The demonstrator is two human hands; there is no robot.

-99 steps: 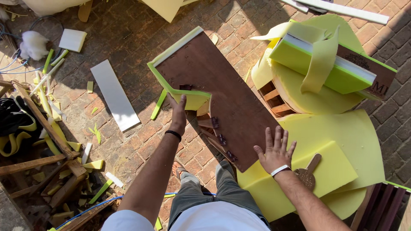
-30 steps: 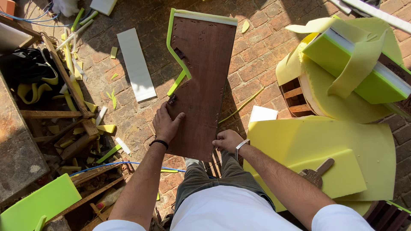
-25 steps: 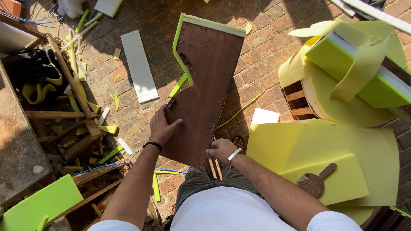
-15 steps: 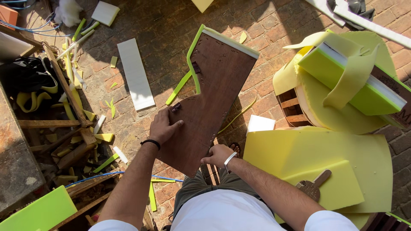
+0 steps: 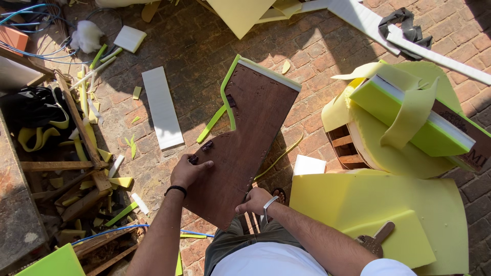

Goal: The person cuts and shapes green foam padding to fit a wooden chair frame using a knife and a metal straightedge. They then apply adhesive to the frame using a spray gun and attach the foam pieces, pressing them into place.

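- A heap of wooden slats [image 5: 76,168] and green-yellow foam offcuts [image 5: 84,110] lies along the left edge of the brick paving [image 5: 204,41], with a black bag [image 5: 30,107] above it.
- A white foam strip [image 5: 162,107] lies flat on the bricks, up and left of the board.
- The left hand [image 5: 188,171] is clamped on the left edge of the brown board, thumb on its face, a black band on the wrist.
- The brown board [image 5: 245,138] is held tilted above the bricks in the middle of the view; its wide end points away from the person and carries a lime-green foam edging [image 5: 227,94] down its left side and a pale strip along its far end.
- The right hand [image 5: 254,201] grips the board's lower right edge near its narrow tip, fingers curled around it, a white band on the wrist.
- A small white foam square [image 5: 309,165] lies just right of the board.
- A large yellow foam sheet [image 5: 378,204] covers the lower right corner of the paving; a wooden-handled tool [image 5: 375,239] rests on it.
- A green foam block [image 5: 417,120] sits on a round foam-wrapped wooden frame [image 5: 348,148] at the right edge.
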